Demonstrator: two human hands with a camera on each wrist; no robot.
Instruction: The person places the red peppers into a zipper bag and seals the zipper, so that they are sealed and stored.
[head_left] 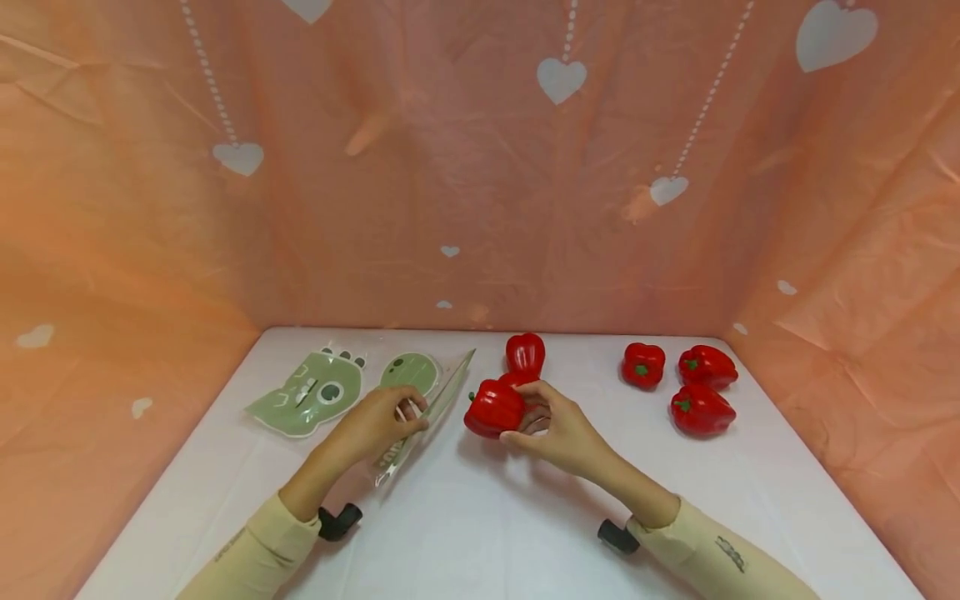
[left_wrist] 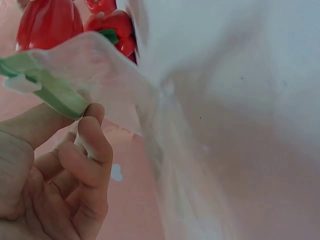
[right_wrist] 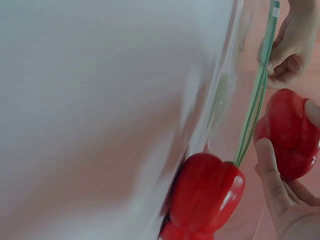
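My left hand (head_left: 382,421) pinches the green zip edge of a clear zip bag (head_left: 442,396), lifting it from the table. In the left wrist view the zip strip (left_wrist: 62,97) sits between thumb and fingertips, with a white slider (left_wrist: 22,84) on it. To the right of the bag, my right hand (head_left: 562,429) grips a red bell pepper (head_left: 491,408) between thumb and fingers, above the table. Behind it lies another bell pepper (head_left: 525,353), with one more partly hidden by the held one. The right wrist view shows the held pepper (right_wrist: 287,135) beside the zip edge.
A flat bag with a green cartoon monster face (head_left: 300,400) lies at the left, and a round green print (head_left: 408,371) shows behind the lifted bag. Three more red peppers (head_left: 701,410) sit at the right. Orange cloth (head_left: 487,208) with hearts walls the white table (head_left: 480,525).
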